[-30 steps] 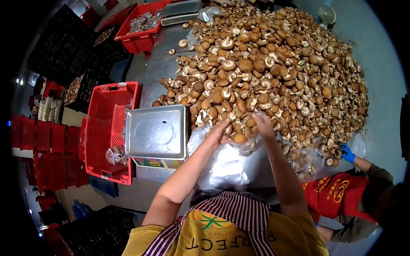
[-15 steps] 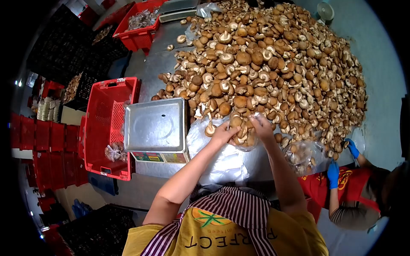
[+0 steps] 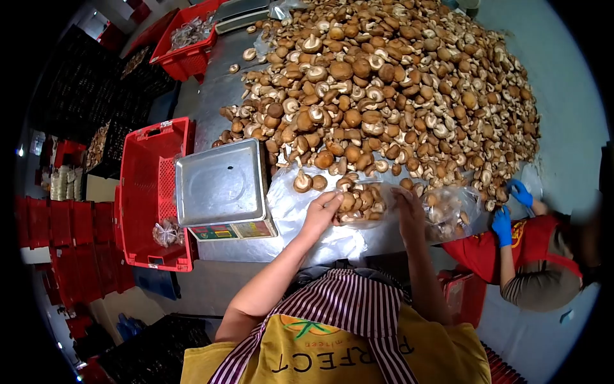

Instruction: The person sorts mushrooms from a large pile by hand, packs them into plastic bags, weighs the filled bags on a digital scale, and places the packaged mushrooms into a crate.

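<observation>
A clear plastic bag [image 3: 366,221] of brown shiitake mushrooms lies on its side in front of me, between my hands. My left hand [image 3: 320,216] is closed at the bag's left end, its thumb and fingers against the mushrooms there. Gripping the film at the right end is my right hand [image 3: 409,208], its fingertips partly hidden. A large heap of loose shiitake mushrooms [image 3: 384,83] spreads just beyond the bag. Flat plastic film [image 3: 288,208] lies under and left of my left hand, with a stem-up mushroom [image 3: 302,182] on it.
A scale [image 3: 220,185] stands left, beside a red crate [image 3: 131,198] containing a filled bag [image 3: 167,233]. Another mushroom-filled bag [image 3: 451,211] lies right, near a co-worker's blue-gloved hands [image 3: 502,224]. Another red crate [image 3: 192,61] and scale [image 3: 242,14] are at the back left.
The bag has turned from bunched to stretched sideways. My right hand has moved right and lower along it, and my left hand slightly left. The whole view has shifted a little.
</observation>
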`<state>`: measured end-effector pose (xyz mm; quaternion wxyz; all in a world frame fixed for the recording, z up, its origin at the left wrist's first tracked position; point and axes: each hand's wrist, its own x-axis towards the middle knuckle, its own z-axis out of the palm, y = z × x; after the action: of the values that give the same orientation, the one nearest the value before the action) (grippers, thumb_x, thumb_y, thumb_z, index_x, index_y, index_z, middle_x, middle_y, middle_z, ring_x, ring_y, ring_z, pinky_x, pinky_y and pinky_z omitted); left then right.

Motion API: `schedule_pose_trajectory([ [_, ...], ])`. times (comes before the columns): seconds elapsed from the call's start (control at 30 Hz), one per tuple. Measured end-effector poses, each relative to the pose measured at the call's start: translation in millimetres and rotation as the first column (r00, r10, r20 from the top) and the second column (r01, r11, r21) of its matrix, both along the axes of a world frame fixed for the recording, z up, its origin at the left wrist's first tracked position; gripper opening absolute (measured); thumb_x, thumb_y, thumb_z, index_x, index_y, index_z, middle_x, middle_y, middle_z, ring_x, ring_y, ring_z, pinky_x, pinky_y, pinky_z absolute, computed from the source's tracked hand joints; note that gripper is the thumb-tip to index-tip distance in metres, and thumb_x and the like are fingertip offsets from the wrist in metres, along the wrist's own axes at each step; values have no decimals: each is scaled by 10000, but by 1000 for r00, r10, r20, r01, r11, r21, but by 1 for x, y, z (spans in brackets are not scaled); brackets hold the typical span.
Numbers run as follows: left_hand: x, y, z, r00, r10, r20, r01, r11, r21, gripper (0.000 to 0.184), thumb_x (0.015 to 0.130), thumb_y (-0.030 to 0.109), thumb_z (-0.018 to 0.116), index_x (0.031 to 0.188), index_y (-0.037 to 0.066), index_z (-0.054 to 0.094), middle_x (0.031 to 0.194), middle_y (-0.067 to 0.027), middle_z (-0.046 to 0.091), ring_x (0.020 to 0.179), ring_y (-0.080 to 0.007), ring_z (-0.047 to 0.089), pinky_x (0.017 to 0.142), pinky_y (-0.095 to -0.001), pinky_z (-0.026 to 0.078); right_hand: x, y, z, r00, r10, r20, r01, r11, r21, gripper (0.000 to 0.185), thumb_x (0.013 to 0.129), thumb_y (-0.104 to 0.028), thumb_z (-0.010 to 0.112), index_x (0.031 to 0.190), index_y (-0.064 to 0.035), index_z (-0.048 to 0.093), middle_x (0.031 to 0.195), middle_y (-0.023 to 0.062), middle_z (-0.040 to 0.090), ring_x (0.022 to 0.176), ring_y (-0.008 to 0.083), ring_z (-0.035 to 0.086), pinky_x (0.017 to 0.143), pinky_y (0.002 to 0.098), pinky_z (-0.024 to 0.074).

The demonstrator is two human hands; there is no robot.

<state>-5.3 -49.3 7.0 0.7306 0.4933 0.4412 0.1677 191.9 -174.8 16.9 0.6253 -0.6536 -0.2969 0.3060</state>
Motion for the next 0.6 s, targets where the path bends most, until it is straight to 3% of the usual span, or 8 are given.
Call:
schedule_pose_trajectory([
  [0.03, 1, -2, 1, 999, 28, -16, -28, 999, 17, 311, 972, 256, 565, 1126, 3, 659, 797, -51, 625, 523, -112, 542, 506, -234, 452, -2, -1, 1, 1000, -9, 0, 9, 1000, 1, 183, 982, -62, 488, 1107, -16, 613, 923, 14, 621, 787, 74, 549, 734, 211, 443],
  [0.17, 3, -10, 0, 997, 69, 17, -70, 996, 53, 278, 968, 239, 571, 1089, 12, 679, 713, -37, 611, 515, -111, 534, 509, -238, 452, -7, -5, 11, 985, 12, -175, -23, 998, -60, 213, 993, -106, 481, 1124, -12, 620, 852, 5, 596, 721, 69, 551, 661, 209, 468],
  [0.27, 0, -14, -2, 996, 81, 27, -81, 997, 5, 263, 970, 208, 564, 1068, -5, 683, 804, -47, 627, 543, -112, 540, 526, -236, 454, -12, -5, 21, 973, 53, -226, -69, 996, -63, 221, 1000, -119, 467, 1117, -9, 619, 812, -4, 577, 687, 61, 554, 602, 203, 470],
  [0.33, -3, -18, 5, 982, 154, 109, -154, 988, -8, 252, 972, 163, 550, 1083, -31, 666, 980, -62, 615, 591, -110, 547, 550, -233, 460, -13, -9, 28, 972, 65, -226, -85, 993, -81, 225, 1004, -134, 467, 1111, -10, 620, 789, -7, 566, 658, 57, 548, 564, 203, 466],
  [0.37, -5, -22, 17, 982, 156, 109, -156, 988, -9, 252, 972, 163, 550, 1083, -31, 666, 980, -62, 615, 591, -110, 547, 550, -233, 460, -14, -14, 30, 967, -6, -254, -10, 998, -61, 230, 1008, -155, 467, 1112, -15, 617, 780, -4, 558, 648, 61, 548, 542, 204, 459],
  [0.43, -11, -32, 54, 967, 194, 166, -222, 959, 174, 241, 970, 131, 542, 1081, -54, 650, 1123, -67, 563, 635, -110, 550, 576, -229, 459, -13, -20, 45, 955, -74, -289, 63, 997, -49, 236, 1013, -175, 467, 1112, -19, 615, 770, -1, 549, 638, 64, 547, 520, 205, 451],
  [0.53, -24, -38, 81, 942, 244, 229, -300, 920, 252, 185, 953, 87, 559, 995, -63, 659, 1135, -68, 529, 648, -90, 540, 563, -213, 458, -5, -31, 66, 935, -52, -352, 53, 999, -7, 256, 1018, -218, 467, 1125, -30, 603, 778, 19, 564, 614, 79, 558, 498, 215, 445],
  [0.6, -31, -28, 62, 953, 273, 130, -300, 900, 316, 167, 950, 95, 567, 931, -42, 661, 1019, -36, 530, 719, -85, 528, 572, -212, 443, 0, -30, 57, 949, -69, -308, 50, 996, -68, 272, 1019, -226, 463, 1149, -22, 587, 788, 32, 579, 600, 86, 566, 490, 214, 438],
])
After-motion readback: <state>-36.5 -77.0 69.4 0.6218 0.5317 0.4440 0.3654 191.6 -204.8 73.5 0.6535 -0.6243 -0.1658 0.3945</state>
